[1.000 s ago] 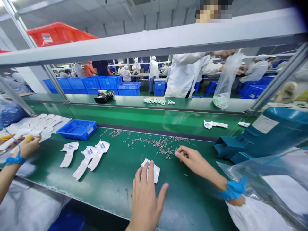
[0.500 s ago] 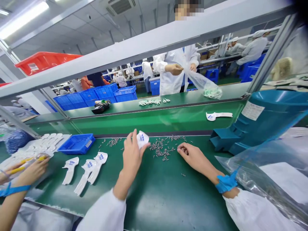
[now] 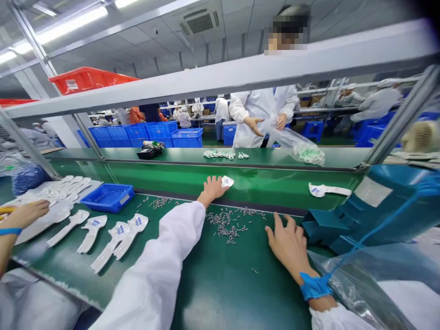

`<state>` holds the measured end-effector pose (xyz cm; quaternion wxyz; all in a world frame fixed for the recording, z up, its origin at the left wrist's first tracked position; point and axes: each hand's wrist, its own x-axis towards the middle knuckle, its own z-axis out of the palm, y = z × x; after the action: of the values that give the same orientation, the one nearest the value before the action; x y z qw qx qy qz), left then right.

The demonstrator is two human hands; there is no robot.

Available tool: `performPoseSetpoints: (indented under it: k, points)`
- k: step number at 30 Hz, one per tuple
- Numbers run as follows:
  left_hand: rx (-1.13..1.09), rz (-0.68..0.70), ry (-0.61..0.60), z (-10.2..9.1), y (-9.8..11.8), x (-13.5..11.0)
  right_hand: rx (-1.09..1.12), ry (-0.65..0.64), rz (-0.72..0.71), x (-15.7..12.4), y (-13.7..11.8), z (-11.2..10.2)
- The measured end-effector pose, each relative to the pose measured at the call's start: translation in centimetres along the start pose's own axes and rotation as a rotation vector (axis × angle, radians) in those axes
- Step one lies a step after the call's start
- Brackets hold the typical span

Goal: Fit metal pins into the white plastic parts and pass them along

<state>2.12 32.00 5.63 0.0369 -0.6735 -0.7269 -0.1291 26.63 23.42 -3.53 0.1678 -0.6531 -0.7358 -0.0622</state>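
My left hand point(image 3: 212, 189) is stretched far forward over the green belt behind the work surface. Its fingers hold a white plastic part point(image 3: 227, 182) with blue marks; the lower end of the part is hidden. My right hand point(image 3: 288, 245) rests over the green table point(image 3: 237, 284), fingers spread and nothing in them, a blue band around its wrist. Between the hands lies a loose pile of small metal screws point(image 3: 225, 224). Several white handle-shaped parts point(image 3: 129, 236) with blue marks lie in a slanted row at the left.
A blue tray point(image 3: 107, 198) stands at the back left. A co-worker's hand point(image 3: 25, 214) is at the left edge, by stacked white parts. A teal plastic bin point(image 3: 343, 220) and clear bag stand right. Another white part point(image 3: 328, 190) lies behind. Across the shelf, a person holds a bag point(image 3: 309, 153).
My left hand has reached forward and right with the white part. My right hand's curled fingers have spread. The co-worker at left has set down another white part, and the view has shifted.
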Motion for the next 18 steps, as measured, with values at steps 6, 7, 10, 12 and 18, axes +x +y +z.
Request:
performPoseSetpoints:
  k: [6, 7, 10, 12, 18]
  points:
    - [0.119, -0.065, -0.004, -4.9, -11.8, -14.5, 0.075, -0.079, -0.182, 0.7, 1.7, 1.2]
    - [0.133, -0.097, 0.007, -5.6, -13.6, -17.5, 0.087, -0.075, -0.205, 0.7, 2.0, 1.5]
    - [0.131, -0.157, 0.02, -6.3, -18.0, -24.7, 0.094, -0.084, -0.215, 0.5, 2.7, 2.0]
    - [0.09, -0.136, 0.005, -5.7, -19.6, -27.4, 0.117, -0.123, -0.184, 0.4, 3.3, 2.3]
    - [-0.038, -0.054, -0.035, -3.8, -15.4, -29.9, 0.083, -0.043, -0.146, 0.4, 4.9, 2.6]
